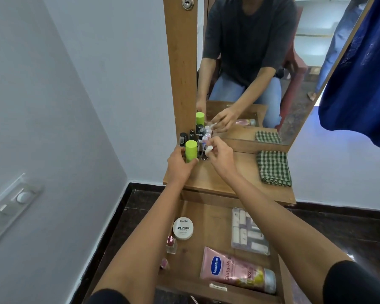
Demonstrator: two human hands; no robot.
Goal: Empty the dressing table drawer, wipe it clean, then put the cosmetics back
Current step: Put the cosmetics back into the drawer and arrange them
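— What is the left hand doing?
— It is gripping the green bottle, which is standing on the tabletop among small bottles by the mirror.
— And the right hand?
— It is pinching a white-capped vial just beside that bottle.
— What is lying in the open drawer?
— A pink tube, a round tin, a clear pack and a nail polish. A folded cloth is lying on the tabletop's right.

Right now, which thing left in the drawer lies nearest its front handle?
The pink Vaseline tube, lying flat beside the handle; the white tub, clear case and small pink bottles sit farther from it.
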